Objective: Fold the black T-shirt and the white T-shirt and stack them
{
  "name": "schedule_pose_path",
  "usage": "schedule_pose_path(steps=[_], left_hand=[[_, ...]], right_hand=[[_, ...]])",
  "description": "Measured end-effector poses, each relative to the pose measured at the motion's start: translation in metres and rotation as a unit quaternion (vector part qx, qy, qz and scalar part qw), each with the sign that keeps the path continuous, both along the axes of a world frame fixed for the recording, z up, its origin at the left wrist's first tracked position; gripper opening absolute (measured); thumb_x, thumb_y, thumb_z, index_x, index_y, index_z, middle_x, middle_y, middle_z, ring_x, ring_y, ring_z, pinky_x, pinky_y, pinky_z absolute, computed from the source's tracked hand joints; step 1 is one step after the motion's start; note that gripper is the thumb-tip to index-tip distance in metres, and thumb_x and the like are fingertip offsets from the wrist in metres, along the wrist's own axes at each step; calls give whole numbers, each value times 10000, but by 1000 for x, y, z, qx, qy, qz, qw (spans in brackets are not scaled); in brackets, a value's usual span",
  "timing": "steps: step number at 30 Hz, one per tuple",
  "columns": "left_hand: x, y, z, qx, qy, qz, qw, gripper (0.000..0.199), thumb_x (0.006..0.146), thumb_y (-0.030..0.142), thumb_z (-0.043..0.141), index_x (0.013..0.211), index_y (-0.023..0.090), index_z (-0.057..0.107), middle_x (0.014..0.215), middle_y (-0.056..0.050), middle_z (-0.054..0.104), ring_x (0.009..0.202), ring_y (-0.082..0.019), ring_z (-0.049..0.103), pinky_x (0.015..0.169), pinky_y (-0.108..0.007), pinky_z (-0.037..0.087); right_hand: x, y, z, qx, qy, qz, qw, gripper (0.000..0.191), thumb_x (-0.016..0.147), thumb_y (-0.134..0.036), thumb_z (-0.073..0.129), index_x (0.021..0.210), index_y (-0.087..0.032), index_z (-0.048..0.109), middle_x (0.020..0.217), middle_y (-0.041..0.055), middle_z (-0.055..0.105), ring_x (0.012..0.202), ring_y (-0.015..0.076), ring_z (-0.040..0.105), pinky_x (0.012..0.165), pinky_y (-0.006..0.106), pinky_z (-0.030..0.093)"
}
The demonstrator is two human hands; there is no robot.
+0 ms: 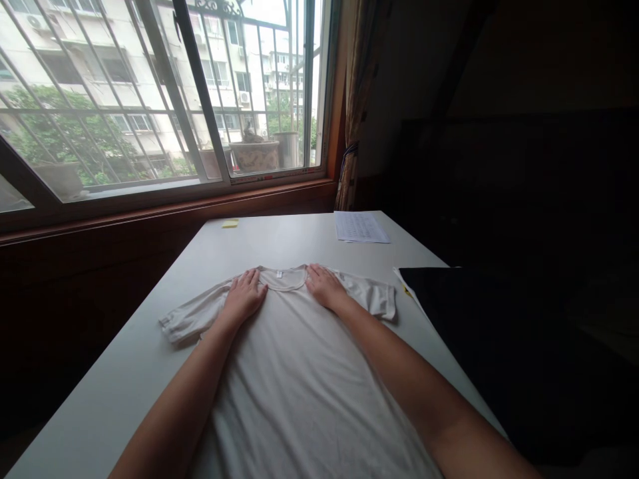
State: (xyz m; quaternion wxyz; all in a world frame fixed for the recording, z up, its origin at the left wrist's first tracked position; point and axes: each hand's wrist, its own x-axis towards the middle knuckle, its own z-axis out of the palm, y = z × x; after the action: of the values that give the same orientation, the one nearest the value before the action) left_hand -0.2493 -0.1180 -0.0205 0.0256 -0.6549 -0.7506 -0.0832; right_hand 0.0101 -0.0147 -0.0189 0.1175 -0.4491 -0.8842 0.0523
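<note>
A pale short-sleeved shirt (299, 372) lies spread on the white table (120, 372), its neckline at the far end and its lower part running out of view at the bottom. My left hand (244, 295) rests flat on the shirt's left shoulder beside the collar, fingers extended and holding nothing. On the other side of the neckline, my right hand (323, 285) lies flat with its fingers stretched over the right shoulder. Both sleeves stick out sideways past my hands, with some wrinkles. A small label shows inside the collar.
Printed papers (361, 227) lie at the table's far right edge, and a yellow sticky note (230, 224) at the far left. Dark material (479, 332) borders the right side. Behind the table are a barred window (259, 100) and a curtain (355, 113).
</note>
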Motion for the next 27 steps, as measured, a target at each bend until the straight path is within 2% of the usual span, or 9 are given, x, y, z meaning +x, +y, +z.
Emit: schedule_pose_path(steps=[7,15,19,23,27], left_hand=[[-29,-8,0,-27,3,1,1000,656,1050,539,264,1609,198,318,1693,-93,254,1572,-275,209,1253,-505,189],[-28,-9,0,-37,6,2,999,663,1052,537,240,1618,197,295,1698,-88,232,1579,-271,182,1256,-533,164],[-27,-9,1,-37,2,5,999,657,1053,536,243,1619,206,292,1699,-95,229,1579,-274,183,1249,-549,171],[-28,-9,1,-36,-4,5,999,657,1052,543,242,1619,217,294,1699,-93,230,1581,-278,174,1247,-557,169],[-28,-8,0,-37,-11,5,999,666,1049,548,236,1622,212,285,1702,-85,221,1582,-282,166,1251,-566,153]], right_hand=[[37,21,-7,-36,-26,-3,999,676,1054,-546,287,1616,-169,313,1698,80,240,1569,234,198,1274,427,134],[54,28,-4,-49,-43,0,998,687,1040,-590,272,1627,-234,286,1712,37,196,1579,218,162,1280,427,107],[77,36,-3,-54,-48,-24,997,698,1037,-617,253,1631,-251,272,1710,48,207,1578,232,165,1275,468,114],[109,45,-3,-56,-47,-58,996,668,1047,-598,245,1617,-254,307,1705,57,225,1575,235,182,1269,478,144],[131,50,-7,-40,-35,-88,995,597,1075,-488,227,1585,-218,382,1687,76,281,1561,236,231,1261,474,187]])
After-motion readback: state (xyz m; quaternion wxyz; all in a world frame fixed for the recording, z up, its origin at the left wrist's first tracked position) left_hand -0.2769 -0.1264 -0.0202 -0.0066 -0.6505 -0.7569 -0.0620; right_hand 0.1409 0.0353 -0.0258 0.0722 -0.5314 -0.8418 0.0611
